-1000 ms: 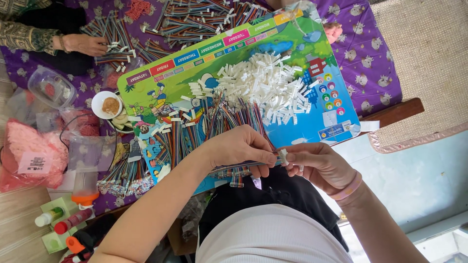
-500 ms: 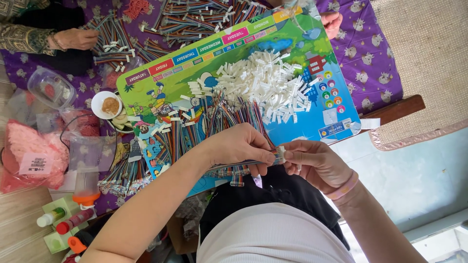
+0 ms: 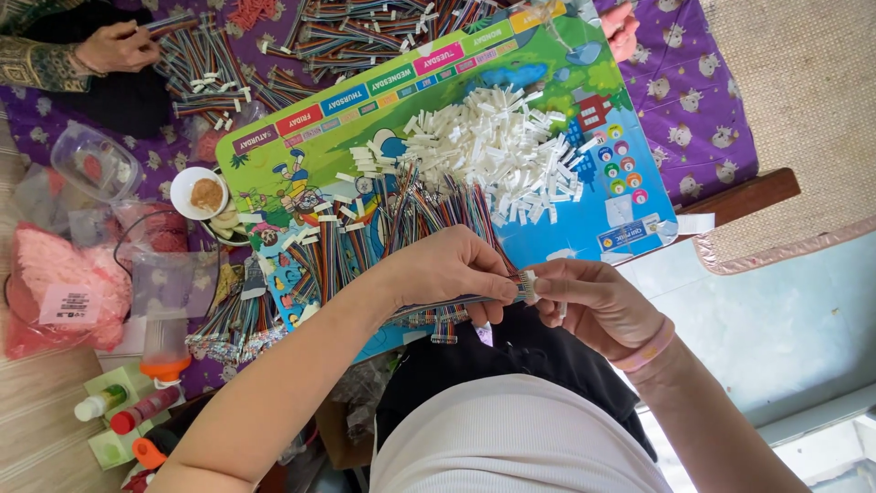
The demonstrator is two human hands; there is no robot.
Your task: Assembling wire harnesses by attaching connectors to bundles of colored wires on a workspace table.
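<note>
Multicoloured ribbon cable (image 3: 456, 304) is being pinched at its end between both hands, over the person's dark lap just below the near edge of a bright printed play mat (image 3: 630, 205). The left hand (image 3: 449, 271) is reaching in from the lower left with the forearm running diagonally, knuckles up, fingers curled and closing on the cable. The right hand (image 3: 593, 306), wearing a pink wristband (image 3: 646, 349), is coming in from the right with its fingertips meeting the left hand's and gripping a small white connector (image 3: 527, 285) at the cable's tip. On the mat a heap of white plastic connectors (image 3: 497, 155) is lying near the middle, and a spread of striped ribbon cables (image 3: 365, 242) is lying to its left, some hanging over the near edge. Rectangular coloured labels are running in a slanted row along the mat's far edge, and small round coloured badges are sitting near its right edge, with a little white rectangular tag below them. At the far left, another person's hand (image 3: 119, 46) in a patterned sleeve is touching more cables on the purple printed cloth (image 3: 703, 110). A pink bag with a white rectangular label (image 3: 64, 301) is lying at the left, and small bottles (image 3: 128, 411) are standing near the lower left. Open room is showing to the right, on pale floor beyond the woven rug (image 3: 803, 110).
</note>
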